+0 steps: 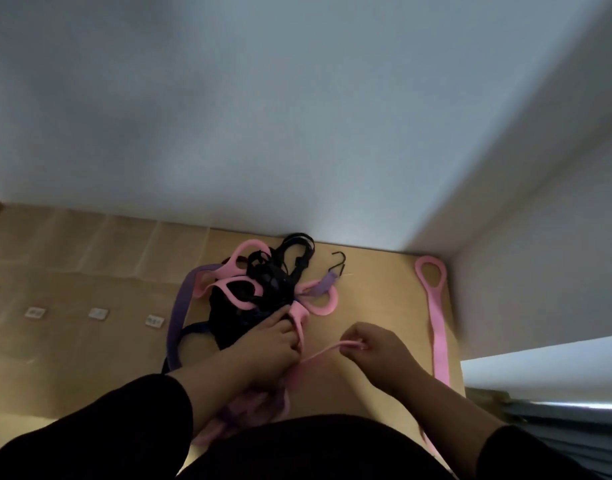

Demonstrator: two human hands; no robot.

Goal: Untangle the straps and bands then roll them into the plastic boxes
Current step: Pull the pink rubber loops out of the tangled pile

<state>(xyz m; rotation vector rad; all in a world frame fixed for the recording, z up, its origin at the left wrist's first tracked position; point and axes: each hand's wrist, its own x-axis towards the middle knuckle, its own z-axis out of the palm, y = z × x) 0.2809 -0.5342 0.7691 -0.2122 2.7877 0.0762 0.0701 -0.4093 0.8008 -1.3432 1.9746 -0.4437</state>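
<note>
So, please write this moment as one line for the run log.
left hand: holds tangle | right hand: pinches pink strap | loose pink band: lies apart, right | boxes: unseen

tangle (pixel 263 289) on table (pixel 89 341), apparently left of strap (pixel 438 327)
</note>
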